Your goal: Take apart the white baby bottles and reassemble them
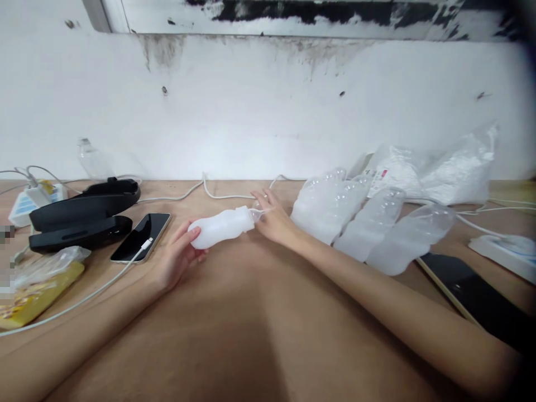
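A white squeeze bottle (221, 226) lies on its side above the brown table (251, 324). My left hand (178, 259) is wrapped round its rounded base. My right hand (272, 220) pinches the clear nozzle tip (257, 212) at the other end. Just right of my right hand lies a row of clear plastic-wrapped bottles (368, 226), side by side.
A phone (141, 237) with a white cable plugged in lies left of my left hand, beside a black case (84, 215). A yellow packet (37, 290) sits at the left edge. White plastic bags (439, 167) rest against the wall. A dark tablet (473, 290) lies at the right.
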### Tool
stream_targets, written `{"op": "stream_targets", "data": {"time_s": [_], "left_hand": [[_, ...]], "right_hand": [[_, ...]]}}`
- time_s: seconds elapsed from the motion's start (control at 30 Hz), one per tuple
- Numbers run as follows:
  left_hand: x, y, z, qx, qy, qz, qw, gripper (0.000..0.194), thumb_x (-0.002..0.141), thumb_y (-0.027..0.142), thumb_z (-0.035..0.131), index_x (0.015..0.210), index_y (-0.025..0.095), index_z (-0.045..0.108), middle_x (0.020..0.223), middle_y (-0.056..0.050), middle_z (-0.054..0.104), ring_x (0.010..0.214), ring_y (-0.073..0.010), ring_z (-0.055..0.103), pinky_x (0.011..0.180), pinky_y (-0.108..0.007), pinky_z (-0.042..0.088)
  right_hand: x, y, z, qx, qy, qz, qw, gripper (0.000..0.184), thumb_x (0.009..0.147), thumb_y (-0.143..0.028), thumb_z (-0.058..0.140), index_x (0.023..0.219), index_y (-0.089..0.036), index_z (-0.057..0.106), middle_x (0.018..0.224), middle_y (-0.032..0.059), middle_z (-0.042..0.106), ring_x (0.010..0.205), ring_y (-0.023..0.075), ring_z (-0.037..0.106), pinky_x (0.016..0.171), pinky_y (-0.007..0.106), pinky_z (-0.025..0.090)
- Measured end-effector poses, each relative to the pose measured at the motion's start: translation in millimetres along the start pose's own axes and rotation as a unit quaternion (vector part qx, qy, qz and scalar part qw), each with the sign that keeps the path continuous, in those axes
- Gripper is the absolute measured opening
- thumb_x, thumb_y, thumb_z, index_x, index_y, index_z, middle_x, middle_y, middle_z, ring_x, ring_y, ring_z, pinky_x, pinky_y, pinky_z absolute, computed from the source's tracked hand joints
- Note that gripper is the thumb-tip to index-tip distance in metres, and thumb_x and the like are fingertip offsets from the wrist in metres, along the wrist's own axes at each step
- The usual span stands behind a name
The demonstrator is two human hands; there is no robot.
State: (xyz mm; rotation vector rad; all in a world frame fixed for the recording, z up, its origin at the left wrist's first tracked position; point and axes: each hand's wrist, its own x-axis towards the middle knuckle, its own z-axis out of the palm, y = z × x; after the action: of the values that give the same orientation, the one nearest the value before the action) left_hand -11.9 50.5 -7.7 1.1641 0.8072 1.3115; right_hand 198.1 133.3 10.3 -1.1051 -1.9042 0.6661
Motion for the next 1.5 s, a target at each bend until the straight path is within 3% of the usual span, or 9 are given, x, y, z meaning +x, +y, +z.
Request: {"op": "stream_targets", "data": {"time_s": [0.07,0.2,0.4,0.47,0.53,0.63,0.93,1.17,1.5], "left_hand": [[-1,1,1.7,-0.025,-0.008,-0.020,0.999,0.030,0.080,0.036,0.053,0.103,0.016,0.051,0.085,-0.004,0.052,0.061,-0.0108,0.050,0.046,-0.020,0.038],[0,4,2.6,-0.063,-0.009,-0.038,0.997,0.028,0.082,0.033,0.051,0.103,0.014,0.050,0.086,-0.005,0.053,0.062,-0.0123,0.052,0.045,-0.021,0.039],[1,11,-0.4,-0.113,-0.007,-0.046,0.993,0.022,0.083,0.031,0.048,0.102,0.022,0.046,0.088,-0.003,0.053,0.056,-0.0104,0.052,0.042,-0.020,0.038],[1,12,-1.6,-0.126,-0.006,-0.060,0.990,0.021,0.083,0.033,0.046,0.101,0.023,0.047,0.084,-0.002,0.053,0.052,-0.0092,0.050,0.041,-0.019,0.036],[1,12,-2.3,-0.129,-0.002,-0.073,0.989,0.019,0.083,0.032,0.046,0.099,0.023,0.048,0.084,-0.002,0.052,0.050,-0.0083,0.048,0.039,-0.019,0.035],[2,10,-2.5,-0.122,-0.002,-0.096,0.988,0.019,0.082,0.031,0.048,0.099,0.022,0.049,0.085,-0.002,0.051,0.049,-0.0078,0.047,0.038,-0.018,0.033],[2,7,-2.1,-0.115,-0.010,-0.123,0.986,0.022,0.081,0.032,0.049,0.101,0.022,0.049,0.083,-0.002,0.051,0.049,-0.0082,0.045,0.038,-0.018,0.031],[2,8,-1.2,-0.114,-0.011,-0.120,0.986,0.023,0.081,0.033,0.050,0.101,0.022,0.049,0.084,-0.002,0.052,0.049,-0.0082,0.044,0.037,-0.018,0.030],[1,5,-4.0,0.033,0.016,-0.067,0.997,0.029,0.078,0.039,0.054,0.100,0.020,0.054,0.074,0.000,0.049,0.048,-0.0065,0.042,0.037,-0.015,0.030]], "right_hand": [[13,8,8,-0.009,0.004,0.013,1.000,0.041,0.066,-0.006,0.057,0.107,-0.013,0.056,0.132,0.0131,0.040,0.131,0.0306,0.015,0.106,0.048,0.009],[22,20,16,0.013,-0.008,0.038,0.999,0.026,0.068,-0.008,0.056,0.093,-0.015,0.059,0.112,0.0128,0.053,0.117,0.0312,0.039,0.100,0.051,0.021],[-23,-5,2,0.157,-0.037,0.070,0.985,0.031,0.084,-0.035,0.043,0.110,-0.019,0.047,0.106,0.0089,0.059,0.095,0.0182,0.058,0.082,0.036,0.048],[-45,-12,-3,0.297,-0.042,0.113,0.947,0.025,0.085,-0.035,0.043,0.102,-0.019,0.051,0.106,0.0074,0.060,0.101,0.0174,0.057,0.085,0.033,0.048],[-61,-13,-7,0.438,-0.037,0.174,0.881,0.017,0.082,-0.031,0.048,0.092,-0.019,0.056,0.103,0.0062,0.061,0.103,0.0176,0.056,0.090,0.032,0.046],[-72,-6,-9,0.535,-0.026,0.235,0.811,0.013,0.081,-0.026,0.048,0.086,-0.019,0.058,0.098,0.0061,0.062,0.103,0.0179,0.056,0.097,0.033,0.041],[-68,0,-9,0.580,-0.026,0.253,0.774,0.015,0.082,-0.026,0.047,0.088,-0.017,0.058,0.102,0.0068,0.060,0.107,0.0180,0.053,0.108,0.031,0.027],[-70,-1,-9,0.549,-0.027,0.248,0.798,0.017,0.082,-0.028,0.046,0.089,-0.018,0.058,0.104,0.0068,0.060,0.109,0.0188,0.052,0.105,0.034,0.032],[-72,-13,-22,0.332,0.042,0.053,0.941,0.034,0.070,-0.025,0.066,0.103,-0.026,0.056,0.116,0.0023,0.054,0.105,0.0185,0.052,0.087,0.034,0.046]]}}
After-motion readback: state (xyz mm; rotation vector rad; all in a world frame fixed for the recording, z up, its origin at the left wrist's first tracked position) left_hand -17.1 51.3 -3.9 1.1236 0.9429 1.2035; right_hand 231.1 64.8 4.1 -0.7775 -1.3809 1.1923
